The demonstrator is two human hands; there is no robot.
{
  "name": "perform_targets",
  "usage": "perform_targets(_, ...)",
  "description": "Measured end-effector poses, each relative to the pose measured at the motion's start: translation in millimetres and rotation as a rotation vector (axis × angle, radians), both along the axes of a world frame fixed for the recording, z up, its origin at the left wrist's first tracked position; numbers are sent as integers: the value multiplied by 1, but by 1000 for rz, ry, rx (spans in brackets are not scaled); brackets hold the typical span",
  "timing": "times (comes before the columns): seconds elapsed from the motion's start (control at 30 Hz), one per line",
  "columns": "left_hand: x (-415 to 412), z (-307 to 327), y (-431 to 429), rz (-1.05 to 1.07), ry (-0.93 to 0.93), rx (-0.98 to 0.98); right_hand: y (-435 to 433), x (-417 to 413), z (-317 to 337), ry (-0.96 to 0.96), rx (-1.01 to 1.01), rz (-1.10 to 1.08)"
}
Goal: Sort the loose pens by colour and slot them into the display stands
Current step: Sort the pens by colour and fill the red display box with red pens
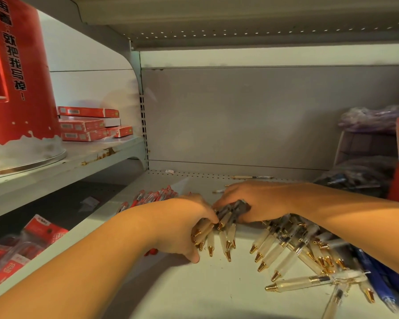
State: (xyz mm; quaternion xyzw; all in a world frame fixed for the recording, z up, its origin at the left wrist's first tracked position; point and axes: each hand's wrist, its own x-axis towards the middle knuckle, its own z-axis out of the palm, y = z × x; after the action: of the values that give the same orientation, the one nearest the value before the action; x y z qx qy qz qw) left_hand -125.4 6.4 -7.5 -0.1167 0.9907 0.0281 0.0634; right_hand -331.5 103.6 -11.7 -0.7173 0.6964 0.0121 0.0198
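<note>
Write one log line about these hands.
left hand: grips gold-tipped pen bundle | right hand: grips same bundle | red pens: behind left hand | blue pens: far right

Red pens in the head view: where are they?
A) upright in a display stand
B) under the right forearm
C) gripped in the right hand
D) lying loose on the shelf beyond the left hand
D: the red pens lie loose on the shelf just beyond the left hand, while both it and the right hand hold a bundle of gold-tipped pens.
</note>
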Motion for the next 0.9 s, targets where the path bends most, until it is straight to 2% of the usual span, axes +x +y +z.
perform_targets(0.1, 8, 2, 3, -42, 95, 36, 0, 5, -2, 12, -81, 48)
perform_targets(0.2, 6, 0, 2, -49, 100, 120, -1, 10, -4, -92, -116, 79)
perform_targets(0.37, 6, 0, 6, -41, 74, 222, 5, 8, -8, -193, -122, -45)
perform_targets(0.43, 3, -2, 13, -37, 64, 193, 8, 7, -8, -201, -55, -131)
perform_targets(0.57, -2, -6, 22, -33, 55, 23, 8, 12, -8, -213, 24, -137)
perform_targets(0.67, -3, -7, 22, -29, 70, 14, 9, 14, -7, -319, -27, -159)
perform_targets(0.8, -2, -11, 24, -40, 71, -25, 18, 10, -5, -441, 37, -176)
perform_targets(0.9, -2, -12, 23, -18, 70, -63, 39, -2, 8, -332, 40, -219)
